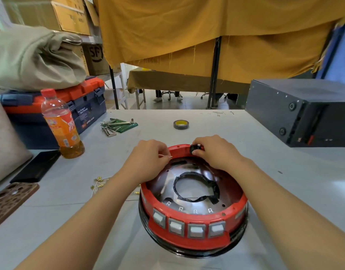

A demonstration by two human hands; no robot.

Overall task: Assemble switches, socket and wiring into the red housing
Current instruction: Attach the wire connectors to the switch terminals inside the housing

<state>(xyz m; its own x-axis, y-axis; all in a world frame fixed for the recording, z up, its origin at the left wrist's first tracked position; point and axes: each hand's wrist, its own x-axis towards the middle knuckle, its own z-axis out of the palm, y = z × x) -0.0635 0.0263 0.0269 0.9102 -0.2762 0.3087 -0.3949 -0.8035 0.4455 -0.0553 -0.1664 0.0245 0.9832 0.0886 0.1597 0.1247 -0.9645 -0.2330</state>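
The round red housing (189, 240) stands on the table in front of me, on a black base ring. Several white rocker switches (196, 230) sit in its near wall. A loop of black-taped wiring (197, 187) lies on the dark inner plate. At the far rim, my right hand (210, 152) pinches a black socket (195, 148) against the red wall. My left hand (150, 158) is at the rim's far left, its fingers closed on a thin white wire with a metal tip (166, 156).
Loose brass terminals (99, 183) lie left of the housing. A tape roll (181, 124) and hex keys (117, 124) sit further back. An orange drink bottle (60, 123), toolbox (80, 106), phone (36, 166) stand left. A black box (304, 112) fills the right.
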